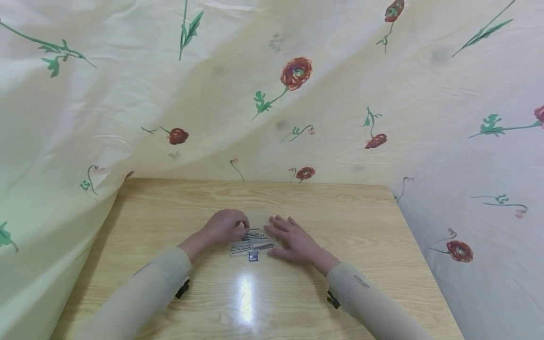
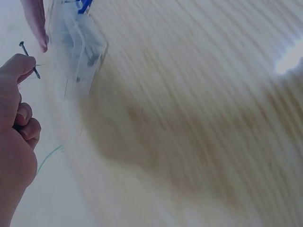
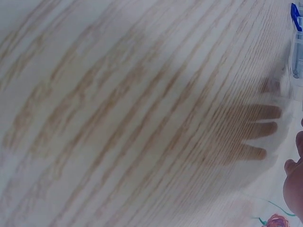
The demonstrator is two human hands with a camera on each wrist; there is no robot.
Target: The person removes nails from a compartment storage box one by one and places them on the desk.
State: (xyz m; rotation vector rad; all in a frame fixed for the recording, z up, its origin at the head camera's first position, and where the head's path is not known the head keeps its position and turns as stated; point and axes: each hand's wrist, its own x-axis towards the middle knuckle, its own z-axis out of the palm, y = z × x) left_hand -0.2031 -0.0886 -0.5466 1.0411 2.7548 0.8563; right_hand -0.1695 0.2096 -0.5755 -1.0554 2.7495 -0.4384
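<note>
A small clear plastic box [image 1: 234,252] with compartments sits mid-table, and several dark metal nails [image 1: 253,235] lie in it in rows. My left hand [image 1: 225,225] is at the box's left side, over its back part. Between thumb and forefinger it pinches one nail [image 2: 37,73], head up and slanted in the left wrist view, while the other fingers curl into the palm. My right hand [image 1: 293,238] lies at the box's right side, palm down, fingers spread, fingertips right at the box's edge. Only part of it shows in the right wrist view.
A blue latch [image 1: 253,256] is on the near side of the box. The table [image 1: 348,297] has a light wood grain and a glare spot in front of the box. Flowered cloth [image 1: 238,94] hangs behind the table and along both sides.
</note>
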